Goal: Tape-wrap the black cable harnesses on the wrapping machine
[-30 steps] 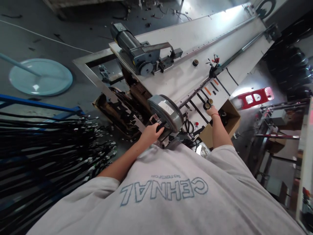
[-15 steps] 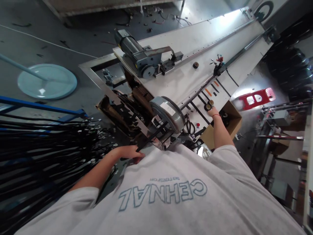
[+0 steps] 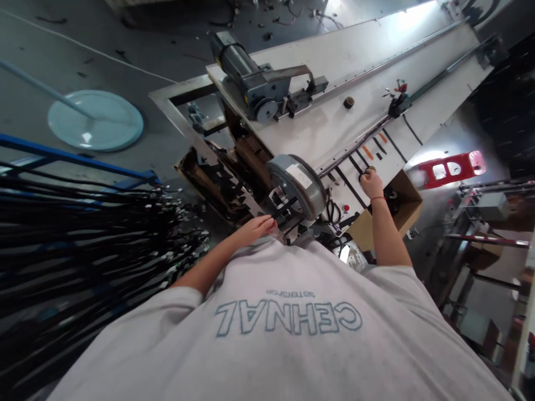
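My left hand [image 3: 263,224] is closed on a black strip [image 3: 284,209], just in front of my shirt. The strip runs toward the opening of a grey ring-shaped wheel [image 3: 311,189]. Over on the white bench [image 3: 305,133], my right hand [image 3: 370,182] has its fingers closed around a roll of dark tape [image 3: 371,169], mostly hidden by the hand. Black and orange tape pieces [image 3: 366,152] lie along the bench edge beside that hand. Scissors [image 3: 331,211] with black handles and a red button [image 3: 346,209] are between the wheel and my right arm.
An open cardboard box [image 3: 403,203] stands under my right forearm. A motor unit [image 3: 251,78] is mounted on the bench, with another tape roll [image 3: 348,102] beyond it. Many black cables [image 3: 104,239] hang from a blue rack [image 3: 83,161] at left. A red stool [image 3: 451,169] is at right.
My left hand has moved up and right, closer to the wheel, still with the strip. My right hand has come over the tape rolls and covers most of them. The camera view has shifted.
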Demonstrator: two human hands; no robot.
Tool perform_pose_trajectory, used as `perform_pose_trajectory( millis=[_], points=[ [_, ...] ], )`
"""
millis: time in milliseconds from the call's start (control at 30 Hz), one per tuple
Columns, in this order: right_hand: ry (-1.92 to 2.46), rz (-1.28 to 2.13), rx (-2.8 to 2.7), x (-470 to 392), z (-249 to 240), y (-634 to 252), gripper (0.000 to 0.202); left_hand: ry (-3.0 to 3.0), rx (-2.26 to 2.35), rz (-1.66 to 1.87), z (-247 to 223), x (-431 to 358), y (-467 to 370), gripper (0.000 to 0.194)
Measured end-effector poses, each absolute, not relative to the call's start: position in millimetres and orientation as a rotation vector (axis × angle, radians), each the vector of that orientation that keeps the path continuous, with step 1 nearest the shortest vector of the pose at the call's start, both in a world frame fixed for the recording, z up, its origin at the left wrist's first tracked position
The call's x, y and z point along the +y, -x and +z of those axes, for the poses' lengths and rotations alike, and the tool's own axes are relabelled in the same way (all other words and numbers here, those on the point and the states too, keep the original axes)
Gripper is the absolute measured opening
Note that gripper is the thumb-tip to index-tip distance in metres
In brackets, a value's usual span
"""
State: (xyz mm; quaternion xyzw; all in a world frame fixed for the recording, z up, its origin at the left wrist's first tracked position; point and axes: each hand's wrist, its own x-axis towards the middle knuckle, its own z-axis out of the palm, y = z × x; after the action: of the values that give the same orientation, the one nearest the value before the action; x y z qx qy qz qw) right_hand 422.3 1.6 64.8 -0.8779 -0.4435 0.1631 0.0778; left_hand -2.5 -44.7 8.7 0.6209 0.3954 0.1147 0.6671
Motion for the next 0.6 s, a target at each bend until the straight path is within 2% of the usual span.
perform_pose_trajectory(
  millis=[67, 133, 233, 333, 400, 467, 600],
  points=[
    [2.297, 0.488, -1.455, -31.0, 75.7, -364.5, 0.040, -1.438, 0.987, 0.358, 6.6, -32.8, -1.9, 0.048],
    [1.990, 0.640, -1.654, -66.7, 77.6, -298.6, 0.037, -1.471, 1.061, 0.460, 8.0, -18.4, -1.5, 0.046],
    [1.615, 0.819, -1.856, -90.9, 56.1, -212.6, 0.030, -1.500, 1.039, 0.534, 16.6, 0.3, 3.1, 0.044],
    [1.751, 0.693, -1.803, -69.8, 18.3, -169.2, 0.029, -1.530, 0.954, 0.550, 25.0, 9.0, 6.7, 0.043],
    [1.868, 0.641, -1.733, -50.1, -0.7, -164.1, 0.016, -1.560, 0.922, 0.533, 27.5, 10.0, 7.6, 0.042],
    [1.864, 0.640, -1.706, -40.1, -8.6, -168.9, 0.005, -1.590, 0.909, 0.507, 27.6, 9.2, 7.6, 0.041],
    [1.733, 0.690, -1.686, -49.4, -2.9, -178.8, 0.006, -1.638, 0.878, 0.458, 23.8, 9.0, 5.4, 0.041]
  ],
)
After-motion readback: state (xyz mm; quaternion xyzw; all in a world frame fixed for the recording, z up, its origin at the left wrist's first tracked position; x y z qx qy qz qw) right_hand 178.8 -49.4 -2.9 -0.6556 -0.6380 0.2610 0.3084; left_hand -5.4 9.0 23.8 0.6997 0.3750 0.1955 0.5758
